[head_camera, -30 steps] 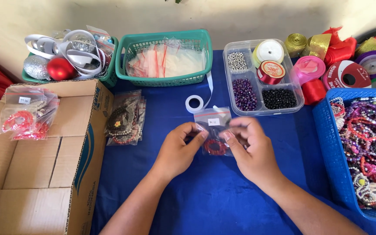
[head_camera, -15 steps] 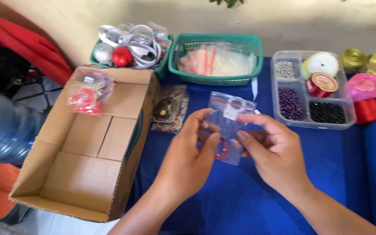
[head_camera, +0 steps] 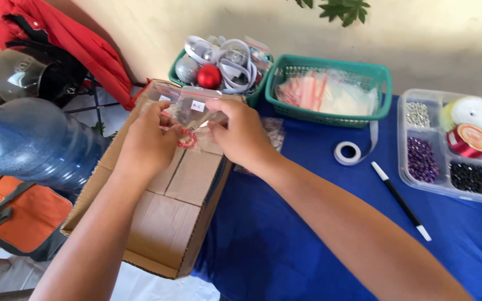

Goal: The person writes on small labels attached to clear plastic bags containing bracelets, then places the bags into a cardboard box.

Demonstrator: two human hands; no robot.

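Both hands hold a small clear plastic bag (head_camera: 192, 111) with a white label and a red beaded piece (head_camera: 187, 139) inside. My left hand (head_camera: 147, 139) pinches its left side and my right hand (head_camera: 241, 134) pinches its right side. The bag hangs above the closed flaps of a brown cardboard box (head_camera: 163, 223) at the table's left end. Another clear bag (head_camera: 157, 95) lies on the box just behind the held one.
A blue cloth (head_camera: 308, 234) covers the table. Behind are a green basket of silver and red baubles (head_camera: 210, 69), a green basket of plastic bags (head_camera: 330, 92), a tape roll (head_camera: 348, 152), a black-and-white pen (head_camera: 401, 200) and a clear bead tray (head_camera: 453, 150). A large water bottle (head_camera: 34, 145) stands left.
Both hands have carried the small bag from the table's middle leftward, over the cardboard box. The view has swung left, bringing the water bottle and orange bag into sight.
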